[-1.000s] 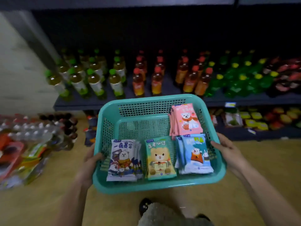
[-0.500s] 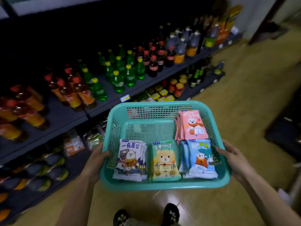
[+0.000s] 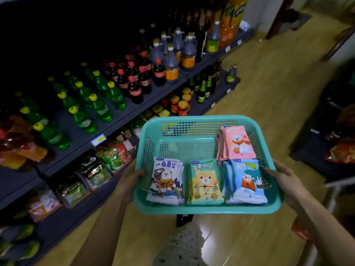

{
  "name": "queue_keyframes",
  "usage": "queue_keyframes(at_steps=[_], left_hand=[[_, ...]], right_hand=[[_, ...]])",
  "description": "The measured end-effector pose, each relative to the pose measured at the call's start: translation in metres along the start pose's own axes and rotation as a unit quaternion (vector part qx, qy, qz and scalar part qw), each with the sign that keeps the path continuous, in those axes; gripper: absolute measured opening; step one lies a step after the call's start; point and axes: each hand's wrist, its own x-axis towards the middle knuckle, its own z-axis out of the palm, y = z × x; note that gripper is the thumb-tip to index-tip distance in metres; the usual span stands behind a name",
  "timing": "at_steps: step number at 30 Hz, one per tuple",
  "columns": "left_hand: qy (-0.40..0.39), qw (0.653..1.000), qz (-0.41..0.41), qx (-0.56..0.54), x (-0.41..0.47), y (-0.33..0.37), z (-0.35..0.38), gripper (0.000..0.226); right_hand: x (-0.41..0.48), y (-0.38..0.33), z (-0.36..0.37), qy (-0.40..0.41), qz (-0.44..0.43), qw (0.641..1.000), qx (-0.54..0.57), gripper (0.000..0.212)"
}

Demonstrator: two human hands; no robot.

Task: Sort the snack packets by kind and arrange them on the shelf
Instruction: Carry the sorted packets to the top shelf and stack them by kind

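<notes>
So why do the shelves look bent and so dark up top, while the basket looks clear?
Head view: the wide-angle lens bows the shelf; its upper left sinks into near-black shadow; the teal basket and snack packets are lit and sharp; glare shines on the floor below the basket.

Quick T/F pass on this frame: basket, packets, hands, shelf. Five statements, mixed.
1. The left hand and the right hand both hold the basket by its sides. True.
2. The basket holds four kinds of packets, each kind grouped together. True.
3. The pink packets lie in the basket's near left corner. False: they lie at the far right, behind the blue packets. The white packets are near left.
4. One hand is lifting a packet out. False: both hands are on the basket and every packet lies inside it.
5. The upper shelf carries green bottles. True.
</notes>
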Motion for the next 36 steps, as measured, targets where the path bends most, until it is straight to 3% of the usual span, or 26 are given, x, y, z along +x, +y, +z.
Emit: queue_keyframes(at_steps=[14,23,28,36], left_hand=[[0.086,0.995,-0.027,-0.049,0.120,0.051,0.119,0.053],[0.257,0.947,-0.101,-0.162,0.164,0.008,0.205,0.042],[0.303,0.932,-0.109,-0.170,0.205,-0.020,0.215,0.045],[0.306,0.935,-0.112,-0.142,0.331,-0.138,0.187,0.046]], right_hand=[[0.203,-0.126,-0.019,-0.062,0.028,0.993,-0.094,0.028],[0.350,-0.189,0.017,-0.164,-0.015,0.953,-0.253,0.034],[0.421,-0.165,0.051,-0.180,-0.048,0.933,-0.307,0.034],[0.552,-0.038,0.096,-0.173,-0.036,0.931,-0.319,0.027]])
